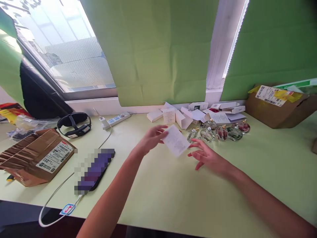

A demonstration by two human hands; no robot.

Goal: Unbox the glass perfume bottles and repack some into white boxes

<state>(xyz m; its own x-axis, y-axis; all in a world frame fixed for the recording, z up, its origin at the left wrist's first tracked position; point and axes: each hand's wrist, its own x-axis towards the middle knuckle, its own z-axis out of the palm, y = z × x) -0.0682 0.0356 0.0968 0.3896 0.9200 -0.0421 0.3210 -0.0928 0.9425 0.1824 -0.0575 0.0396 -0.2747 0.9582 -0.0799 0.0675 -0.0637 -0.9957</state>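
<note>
My left hand (pixel 151 138) holds a flat white folded carton (pixel 175 141) by its left edge, a little above the pale green table (pixel 158 191). My right hand (pixel 206 156) hovers just right of the carton with its fingers spread and nothing in it. Behind both hands stands a row of several small glass bottles (pixel 218 132) with gold caps. Further back lies a heap of small white boxes (pixel 183 117), some open, some flat.
A phone (pixel 95 170) on a white cable lies to the left. A brown parcel (pixel 37 157) sits at the far left, a black strap device (pixel 74 124) and a power strip (pixel 116 119) behind it. A cardboard box (pixel 279 105) stands at the back right.
</note>
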